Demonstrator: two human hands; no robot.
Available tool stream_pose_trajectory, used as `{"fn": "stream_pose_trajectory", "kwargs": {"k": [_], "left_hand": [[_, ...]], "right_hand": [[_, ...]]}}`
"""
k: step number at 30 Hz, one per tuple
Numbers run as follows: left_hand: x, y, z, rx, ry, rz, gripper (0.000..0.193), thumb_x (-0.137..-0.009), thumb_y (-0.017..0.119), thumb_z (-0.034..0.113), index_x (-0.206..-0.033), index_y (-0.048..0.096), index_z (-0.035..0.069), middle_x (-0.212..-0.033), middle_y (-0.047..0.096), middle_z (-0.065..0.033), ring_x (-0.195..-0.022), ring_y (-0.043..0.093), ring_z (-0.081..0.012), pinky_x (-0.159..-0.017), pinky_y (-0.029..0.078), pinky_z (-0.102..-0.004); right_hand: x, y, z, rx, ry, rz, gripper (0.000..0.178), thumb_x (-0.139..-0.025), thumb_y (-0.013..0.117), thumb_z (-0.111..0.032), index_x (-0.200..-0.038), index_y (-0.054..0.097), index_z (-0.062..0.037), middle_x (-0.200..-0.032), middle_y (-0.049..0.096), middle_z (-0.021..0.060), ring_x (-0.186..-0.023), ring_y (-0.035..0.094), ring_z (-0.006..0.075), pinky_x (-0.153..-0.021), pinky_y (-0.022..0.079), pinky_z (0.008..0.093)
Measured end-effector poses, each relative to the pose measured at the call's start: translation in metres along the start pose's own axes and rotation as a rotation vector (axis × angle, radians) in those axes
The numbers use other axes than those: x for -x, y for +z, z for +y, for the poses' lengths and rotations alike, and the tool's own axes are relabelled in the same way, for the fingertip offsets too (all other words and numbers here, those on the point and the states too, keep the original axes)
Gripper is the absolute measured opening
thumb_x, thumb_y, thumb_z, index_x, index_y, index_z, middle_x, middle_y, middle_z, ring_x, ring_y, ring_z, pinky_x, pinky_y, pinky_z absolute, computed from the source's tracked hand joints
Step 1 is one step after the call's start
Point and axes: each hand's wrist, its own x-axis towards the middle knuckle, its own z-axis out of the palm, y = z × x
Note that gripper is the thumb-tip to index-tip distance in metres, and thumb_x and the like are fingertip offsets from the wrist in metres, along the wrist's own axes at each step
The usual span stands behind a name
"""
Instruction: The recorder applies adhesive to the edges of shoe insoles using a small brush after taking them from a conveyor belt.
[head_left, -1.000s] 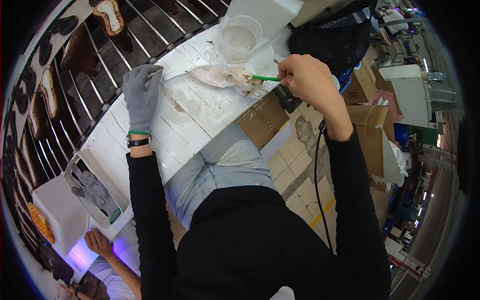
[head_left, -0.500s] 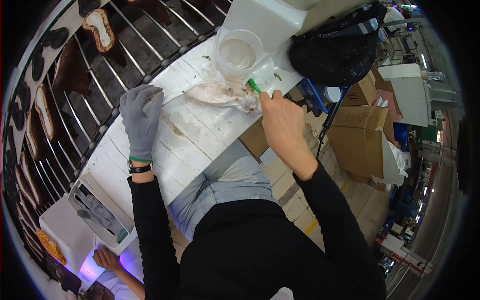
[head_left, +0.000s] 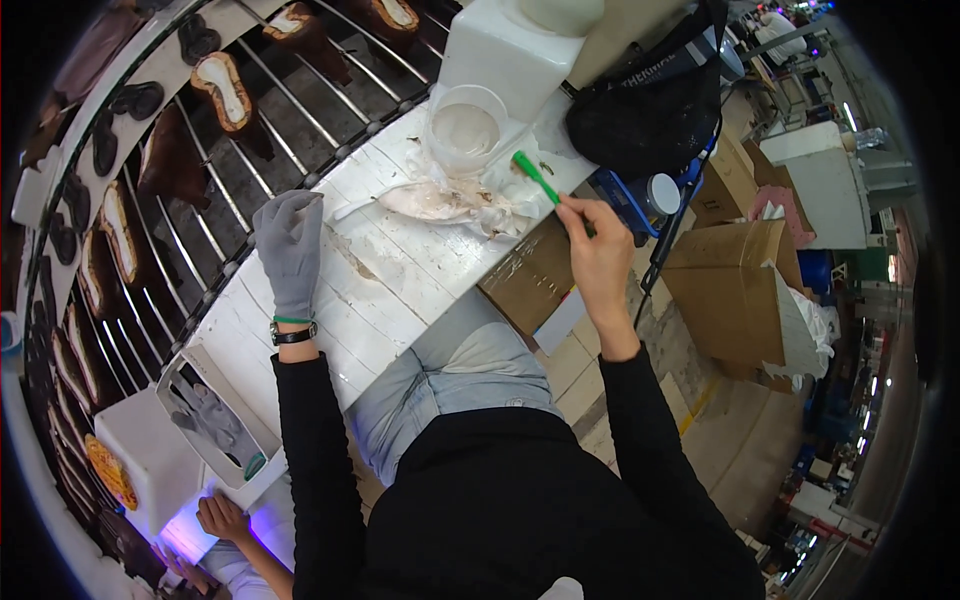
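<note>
A slim green brush [head_left: 538, 178] is held by its handle end in my bare right hand [head_left: 600, 255], which is closed around it. The brush's head points up and left, above the table's right edge. Left of it a crumpled, glue-smeared plastic sheet [head_left: 430, 203] lies on the white table [head_left: 370, 290]. A translucent plastic tub [head_left: 466, 130] with pale contents stands just behind that sheet. My left hand [head_left: 288, 250], in a grey glove, is over the table's left side by the rack; its fingers are curled together, and whatever they hold is hidden.
Shoe uppers and soles [head_left: 225, 90] lie on a metal-bar conveyor [head_left: 290, 90] along the left. A white bin [head_left: 215, 420] holds grey gloves. Another person's hand [head_left: 222, 515] shows lower left. A black bag [head_left: 645, 120], a blue crate [head_left: 625, 205] and cardboard boxes [head_left: 725, 290] are at right.
My right hand has moved right and a little down with the brush, away from the plastic sheet, so more of the brush shows. My left hand stays curled. The view has shifted slightly.
</note>
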Motion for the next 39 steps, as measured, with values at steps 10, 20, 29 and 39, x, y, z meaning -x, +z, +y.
{"fn": "stream_pose_trajectory", "kwargs": {"k": [10,20,29,39], "left_hand": [[0.01,-0.005,0.008,-0.257,0.212,-0.15,0.018,-0.08,0.07,0.026,-0.094,0.073,0.016,-0.085,0.061,-0.0018,-0.088,0.052,-0.0239,-0.088,0.036,-0.0391],[0.009,0.001,0.002,-0.248,0.202,-0.124,0.013,-0.077,0.071,0.024,-0.081,0.071,0.011,-0.079,0.061,-0.0009,-0.082,0.053,-0.022,-0.081,0.038,-0.0356],[0.021,-0.002,-0.023,-0.119,0.201,-0.054,0.008,-0.074,0.069,0.02,-0.073,0.073,0.013,-0.069,0.066,-0.0063,-0.068,0.059,-0.027,-0.071,0.045,-0.0411],[0.062,0.007,0.031,-0.226,0.089,0.111,0.021,-0.073,0.068,0.029,-0.089,0.065,0.015,-0.089,0.059,-0.005,-0.095,0.053,-0.0256,-0.103,0.032,-0.0449]], "right_hand": [[0.032,0.062,-0.074,0.479,-0.554,-0.184,0.018,-0.079,0.059,-0.004,-0.098,0.06,-0.0029,-0.097,0.053,0.0094,-0.077,0.063,0.0251,-0.058,0.055,0.0334],[0.053,0.094,-0.082,0.706,-0.6,-0.367,0.012,-0.078,0.06,-0.003,-0.089,0.057,0.0013,-0.096,0.05,0.0107,-0.067,0.065,0.0226,-0.051,0.054,0.0323],[0.085,0.121,-0.084,0.741,-0.801,-0.319,0.011,-0.079,0.058,-0.006,-0.087,0.06,-0.0002,-0.095,0.059,0.0147,-0.064,0.064,0.0213,-0.049,0.053,0.0302],[0.034,0.087,-0.042,0.034,-0.54,-0.521,0.02,-0.084,0.059,0.002,-0.104,0.059,0.0061,-0.091,0.053,0.0193,-0.084,0.055,0.0352,-0.075,0.044,0.0389]]}}
